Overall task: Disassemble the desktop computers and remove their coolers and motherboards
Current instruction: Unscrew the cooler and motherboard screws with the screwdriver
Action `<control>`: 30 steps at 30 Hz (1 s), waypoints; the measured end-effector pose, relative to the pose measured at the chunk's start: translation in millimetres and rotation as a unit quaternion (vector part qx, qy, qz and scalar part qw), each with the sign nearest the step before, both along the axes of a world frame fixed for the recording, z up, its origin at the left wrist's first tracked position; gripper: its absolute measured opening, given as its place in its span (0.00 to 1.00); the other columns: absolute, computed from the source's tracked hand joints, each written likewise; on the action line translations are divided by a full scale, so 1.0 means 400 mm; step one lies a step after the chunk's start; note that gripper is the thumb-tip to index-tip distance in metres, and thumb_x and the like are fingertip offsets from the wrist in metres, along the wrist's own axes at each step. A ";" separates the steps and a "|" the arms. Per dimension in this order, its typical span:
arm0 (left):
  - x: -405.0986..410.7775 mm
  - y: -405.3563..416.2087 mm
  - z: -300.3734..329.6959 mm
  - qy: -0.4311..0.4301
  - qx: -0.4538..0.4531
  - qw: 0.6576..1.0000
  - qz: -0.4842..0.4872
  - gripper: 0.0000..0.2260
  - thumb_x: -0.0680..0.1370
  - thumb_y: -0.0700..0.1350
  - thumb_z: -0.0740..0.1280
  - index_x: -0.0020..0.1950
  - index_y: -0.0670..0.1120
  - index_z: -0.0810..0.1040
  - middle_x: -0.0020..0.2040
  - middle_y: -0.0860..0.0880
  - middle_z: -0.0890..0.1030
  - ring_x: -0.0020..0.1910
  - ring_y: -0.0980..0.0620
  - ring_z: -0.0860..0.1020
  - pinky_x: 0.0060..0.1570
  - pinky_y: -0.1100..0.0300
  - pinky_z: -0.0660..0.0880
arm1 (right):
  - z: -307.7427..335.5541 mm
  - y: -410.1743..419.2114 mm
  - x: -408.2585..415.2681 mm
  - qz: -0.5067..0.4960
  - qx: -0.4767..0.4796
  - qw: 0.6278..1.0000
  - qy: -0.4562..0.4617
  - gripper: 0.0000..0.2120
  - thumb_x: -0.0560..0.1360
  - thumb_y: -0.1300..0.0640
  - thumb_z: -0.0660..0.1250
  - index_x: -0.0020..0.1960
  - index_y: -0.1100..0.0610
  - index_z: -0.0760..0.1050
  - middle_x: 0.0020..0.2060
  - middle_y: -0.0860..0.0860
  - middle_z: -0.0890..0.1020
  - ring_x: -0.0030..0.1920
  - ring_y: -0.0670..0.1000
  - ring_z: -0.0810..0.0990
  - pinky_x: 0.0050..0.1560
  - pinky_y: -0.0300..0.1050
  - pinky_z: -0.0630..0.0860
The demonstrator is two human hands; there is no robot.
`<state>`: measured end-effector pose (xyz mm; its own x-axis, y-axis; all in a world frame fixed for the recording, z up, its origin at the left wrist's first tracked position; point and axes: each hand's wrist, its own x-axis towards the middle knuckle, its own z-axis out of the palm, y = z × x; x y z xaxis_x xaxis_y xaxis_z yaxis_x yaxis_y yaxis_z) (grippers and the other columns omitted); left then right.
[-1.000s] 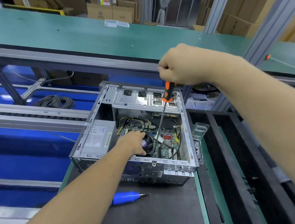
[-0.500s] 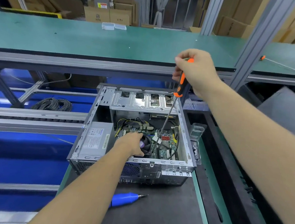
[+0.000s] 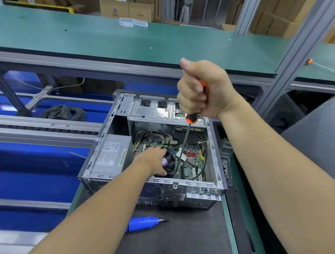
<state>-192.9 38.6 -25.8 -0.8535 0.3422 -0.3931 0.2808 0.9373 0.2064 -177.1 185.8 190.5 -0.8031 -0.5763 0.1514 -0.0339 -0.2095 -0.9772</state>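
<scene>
An open desktop case [image 3: 196, 186] lies on a dark mat, its green motherboard [image 3: 193, 163] exposed inside. A black cooler fan [image 3: 168, 163] sits on the board. My left hand [image 3: 153, 160] reaches into the case and grips the cooler from its left side. My right hand [image 3: 202, 89] is fisted round the orange handle of a long screwdriver [image 3: 183, 146], held upright above the case. Its shaft runs down to the board just right of the cooler; the tip is hidden among the parts.
A grey power supply [image 3: 110, 154] fills the case's left side, a drive cage [image 3: 160, 111] the far end. A blue electric screwdriver [image 3: 144, 223] lies on the mat in front. Black foam trays [image 3: 241, 223] stand to the right, a cable coil [image 3: 63, 112] and conveyor rails to the left.
My right hand changed its hold from the handle's top to a full fist and brought the screwdriver more upright, its tip close beside the cooler. My left hand stayed on the cooler.
</scene>
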 end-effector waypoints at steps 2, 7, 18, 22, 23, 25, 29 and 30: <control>0.001 0.001 0.001 -0.007 -0.003 1.000 0.006 0.38 0.76 0.55 0.73 0.79 0.48 0.59 0.79 0.47 0.60 0.78 0.47 0.58 0.71 0.42 0.66 | -0.003 -0.003 -0.007 -0.061 -0.001 0.998 0.017 0.20 0.81 0.54 0.58 0.31 0.56 0.70 0.21 0.50 0.66 0.21 0.48 0.61 0.26 0.39 0.59; 0.004 -0.001 0.002 -0.007 0.001 1.000 0.019 0.39 0.75 0.54 0.74 0.80 0.49 0.58 0.80 0.49 0.59 0.78 0.46 0.59 0.70 0.42 0.68 | 0.060 0.009 -0.057 -0.327 0.426 0.817 0.210 0.24 0.82 0.48 0.54 0.35 0.62 0.73 0.32 0.58 0.78 0.37 0.58 0.76 0.41 0.51 0.75; 0.004 -0.001 0.002 0.000 0.010 1.000 0.019 0.37 0.74 0.54 0.74 0.79 0.47 0.61 0.78 0.47 0.63 0.76 0.47 0.62 0.68 0.42 0.69 | 0.177 -0.019 -0.061 -0.106 0.747 0.544 0.366 0.26 0.81 0.42 0.59 0.32 0.59 0.74 0.23 0.53 0.75 0.24 0.52 0.71 0.30 0.44 0.66; 0.003 -0.002 0.001 0.000 0.011 1.000 0.016 0.37 0.74 0.54 0.74 0.79 0.47 0.61 0.78 0.46 0.63 0.77 0.46 0.61 0.69 0.42 0.69 | 0.183 -0.009 -0.032 0.000 0.673 0.611 0.417 0.09 0.80 0.49 0.64 0.45 0.52 0.77 0.37 0.45 0.78 0.37 0.44 0.74 0.39 0.46 0.68; 0.002 -0.001 0.000 0.000 0.010 1.000 0.015 0.37 0.74 0.54 0.74 0.79 0.47 0.61 0.78 0.46 0.63 0.77 0.46 0.61 0.69 0.42 0.68 | 0.186 -0.001 -0.025 0.026 0.661 0.630 0.407 0.04 0.79 0.52 0.65 0.47 0.50 0.77 0.40 0.43 0.78 0.39 0.43 0.75 0.41 0.45 0.69; -0.001 -0.002 -0.004 -0.003 0.015 1.000 0.018 0.38 0.74 0.53 0.74 0.79 0.47 0.61 0.78 0.46 0.62 0.77 0.46 0.60 0.69 0.42 0.68 | 0.192 0.013 -0.023 0.045 0.657 0.639 0.397 0.05 0.78 0.58 0.66 0.52 0.49 0.78 0.43 0.44 0.77 0.41 0.43 0.75 0.44 0.44 0.71; -0.002 -0.002 -0.005 -0.003 0.017 1.000 0.020 0.38 0.74 0.53 0.75 0.79 0.47 0.61 0.78 0.47 0.63 0.77 0.46 0.61 0.69 0.42 0.68 | 0.191 0.038 -0.037 -0.026 0.676 0.675 0.294 0.19 0.79 0.46 0.66 0.66 0.50 0.72 0.45 0.45 0.79 0.35 0.44 0.81 0.40 0.42 0.75; -0.003 -0.002 -0.006 -0.003 0.015 1.000 0.019 0.38 0.74 0.54 0.75 0.79 0.47 0.60 0.78 0.47 0.62 0.77 0.46 0.61 0.70 0.42 0.68 | 0.188 0.041 -0.042 -0.052 0.674 0.697 0.241 0.23 0.78 0.39 0.64 0.65 0.55 0.73 0.45 0.49 0.82 0.33 0.46 0.84 0.39 0.44 0.79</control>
<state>-194.1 37.9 -28.2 -0.8642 0.3209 -0.3876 0.2436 0.9408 0.2357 -193.9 202.2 265.7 -0.8945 -0.3979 -0.2038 -0.3718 0.9153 -0.1551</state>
